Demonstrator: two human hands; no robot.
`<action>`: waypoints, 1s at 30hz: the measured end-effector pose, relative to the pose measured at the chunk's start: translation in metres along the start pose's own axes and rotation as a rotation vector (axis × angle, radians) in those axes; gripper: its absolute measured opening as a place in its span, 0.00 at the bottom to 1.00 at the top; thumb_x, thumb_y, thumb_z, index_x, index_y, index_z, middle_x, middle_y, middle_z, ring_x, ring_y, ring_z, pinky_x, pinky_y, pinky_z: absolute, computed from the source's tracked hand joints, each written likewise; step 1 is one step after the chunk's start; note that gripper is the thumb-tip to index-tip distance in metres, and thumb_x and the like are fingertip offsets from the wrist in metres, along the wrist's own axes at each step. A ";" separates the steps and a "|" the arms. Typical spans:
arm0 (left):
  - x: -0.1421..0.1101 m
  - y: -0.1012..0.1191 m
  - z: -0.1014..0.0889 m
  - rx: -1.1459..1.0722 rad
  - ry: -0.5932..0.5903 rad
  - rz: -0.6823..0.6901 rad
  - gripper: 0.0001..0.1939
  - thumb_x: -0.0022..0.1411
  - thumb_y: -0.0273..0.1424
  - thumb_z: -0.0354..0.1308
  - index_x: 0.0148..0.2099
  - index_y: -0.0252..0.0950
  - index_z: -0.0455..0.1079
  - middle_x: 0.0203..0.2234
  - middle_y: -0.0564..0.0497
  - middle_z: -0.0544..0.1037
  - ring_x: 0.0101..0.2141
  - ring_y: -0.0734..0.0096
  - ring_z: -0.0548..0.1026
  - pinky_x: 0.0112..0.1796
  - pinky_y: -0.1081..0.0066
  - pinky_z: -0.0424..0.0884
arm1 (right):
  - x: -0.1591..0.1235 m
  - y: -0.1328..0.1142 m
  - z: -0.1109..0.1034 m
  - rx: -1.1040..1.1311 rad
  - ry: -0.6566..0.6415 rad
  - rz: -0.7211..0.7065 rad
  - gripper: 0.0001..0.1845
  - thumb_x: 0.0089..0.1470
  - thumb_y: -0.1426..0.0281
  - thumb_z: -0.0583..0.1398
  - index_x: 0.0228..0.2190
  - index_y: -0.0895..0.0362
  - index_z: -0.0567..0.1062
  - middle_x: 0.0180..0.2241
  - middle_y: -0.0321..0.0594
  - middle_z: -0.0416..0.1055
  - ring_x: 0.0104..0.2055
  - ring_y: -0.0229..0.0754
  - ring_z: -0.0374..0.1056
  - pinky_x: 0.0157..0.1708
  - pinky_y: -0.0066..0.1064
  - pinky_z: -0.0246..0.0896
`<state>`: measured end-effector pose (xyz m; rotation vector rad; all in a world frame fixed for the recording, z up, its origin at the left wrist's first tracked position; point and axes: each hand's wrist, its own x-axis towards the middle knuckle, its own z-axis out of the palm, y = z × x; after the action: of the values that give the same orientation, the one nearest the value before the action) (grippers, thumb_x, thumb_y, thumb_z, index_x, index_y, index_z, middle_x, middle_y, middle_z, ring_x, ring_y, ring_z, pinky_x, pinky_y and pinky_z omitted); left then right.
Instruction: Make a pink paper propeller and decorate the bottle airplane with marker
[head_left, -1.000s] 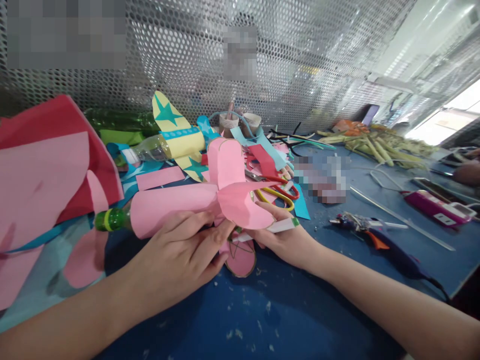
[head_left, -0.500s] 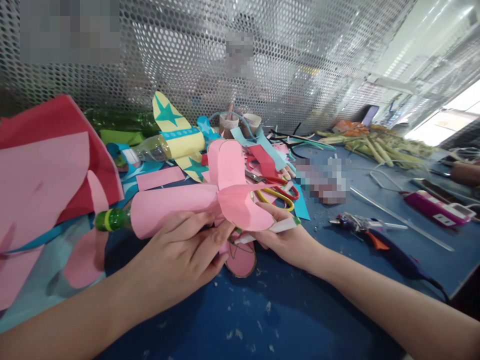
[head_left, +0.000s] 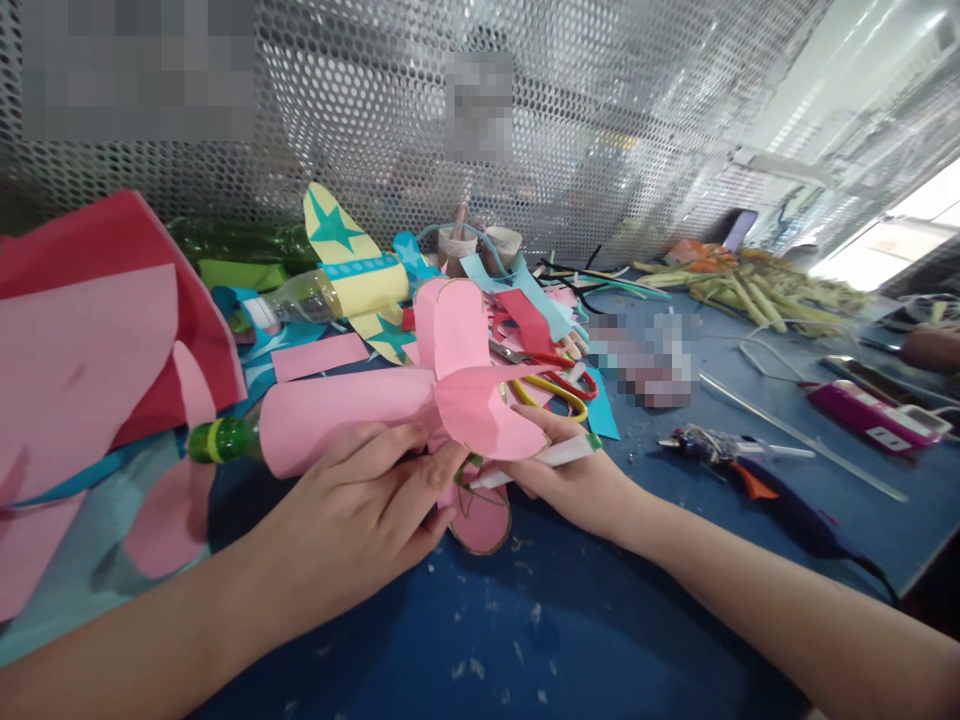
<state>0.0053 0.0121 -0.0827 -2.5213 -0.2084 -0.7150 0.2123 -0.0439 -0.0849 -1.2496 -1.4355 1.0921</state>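
A bottle wrapped in pink paper [head_left: 337, 415] lies on its side, its green neck [head_left: 223, 440] pointing left. Pink paper flaps [head_left: 454, 335] with rounded ends stand out at its right end. My left hand [head_left: 382, 490] is closed on the bottle's near side, thumb and fingers at the lower flap. In my right hand [head_left: 570, 475] is a white marker pen [head_left: 551, 455] with a green end, its tip at the lower pink flap [head_left: 484, 525], which bears drawn lines. The right fingertips are partly hidden behind the curled flap.
Scissors [head_left: 562, 385] with red and yellow handles lie among paper scraps behind. A yellow paper-wrapped bottle [head_left: 367, 285] with teal stars lies farther back. Red paper [head_left: 217, 345] is at left. A glue gun [head_left: 780, 490] and purple box [head_left: 874, 415] lie at right, before a perforated metal wall [head_left: 360, 110].
Almost nothing differs. Both hands, the pink bottle and the marker pen stay in nearly the same place, with only a very slight shift of the view.
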 end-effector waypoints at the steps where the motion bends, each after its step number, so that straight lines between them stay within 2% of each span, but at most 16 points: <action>1: 0.000 0.000 0.000 -0.004 0.002 0.003 0.14 0.68 0.24 0.43 0.48 0.28 0.70 0.30 0.47 0.80 0.38 0.57 0.76 0.41 0.59 0.72 | 0.000 0.000 0.000 0.014 -0.002 0.005 0.12 0.49 0.69 0.59 0.21 0.53 0.59 0.22 0.30 0.61 0.22 0.33 0.56 0.22 0.26 0.54; 6: -0.001 -0.001 0.001 -0.072 0.018 -0.046 0.15 0.68 0.26 0.46 0.51 0.23 0.67 0.30 0.43 0.80 0.40 0.54 0.75 0.39 0.57 0.73 | -0.001 0.001 0.000 0.069 -0.006 0.051 0.11 0.48 0.68 0.60 0.22 0.53 0.60 0.23 0.31 0.62 0.25 0.36 0.62 0.25 0.28 0.58; 10: -0.003 -0.001 0.002 -0.087 0.021 -0.048 0.16 0.68 0.27 0.46 0.53 0.23 0.66 0.30 0.43 0.80 0.39 0.54 0.76 0.39 0.57 0.73 | -0.002 0.003 0.000 0.085 -0.015 0.077 0.11 0.47 0.67 0.60 0.23 0.52 0.60 0.23 0.32 0.62 0.26 0.38 0.63 0.27 0.30 0.60; 17: -0.002 -0.002 0.001 -0.061 -0.015 -0.035 0.14 0.68 0.28 0.46 0.51 0.31 0.68 0.29 0.48 0.80 0.39 0.58 0.76 0.40 0.59 0.73 | -0.001 0.006 -0.002 0.038 0.009 0.026 0.11 0.49 0.68 0.59 0.22 0.53 0.61 0.23 0.31 0.61 0.23 0.35 0.58 0.24 0.28 0.54; 20: -0.003 -0.002 0.001 -0.064 -0.003 -0.042 0.14 0.68 0.28 0.47 0.52 0.29 0.68 0.29 0.47 0.80 0.40 0.57 0.76 0.39 0.58 0.73 | -0.001 0.006 -0.002 0.006 0.035 0.001 0.10 0.49 0.68 0.59 0.22 0.53 0.61 0.21 0.30 0.60 0.22 0.34 0.54 0.22 0.27 0.51; 24: -0.004 0.000 0.003 -0.075 -0.006 -0.043 0.15 0.67 0.28 0.48 0.52 0.26 0.67 0.31 0.45 0.80 0.40 0.55 0.76 0.40 0.57 0.73 | 0.000 0.003 0.000 -0.035 0.028 -0.015 0.12 0.50 0.67 0.59 0.21 0.53 0.60 0.21 0.30 0.60 0.22 0.34 0.55 0.21 0.26 0.53; 30: -0.004 0.000 0.003 -0.065 -0.003 -0.049 0.13 0.67 0.28 0.49 0.51 0.29 0.67 0.32 0.46 0.80 0.40 0.56 0.76 0.41 0.58 0.74 | 0.001 0.003 0.000 -0.090 0.043 -0.055 0.12 0.51 0.68 0.58 0.21 0.53 0.60 0.19 0.28 0.58 0.20 0.33 0.51 0.19 0.26 0.51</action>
<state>0.0034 0.0136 -0.0865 -2.5870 -0.2531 -0.7488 0.2132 -0.0430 -0.0879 -1.2816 -1.4917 0.9674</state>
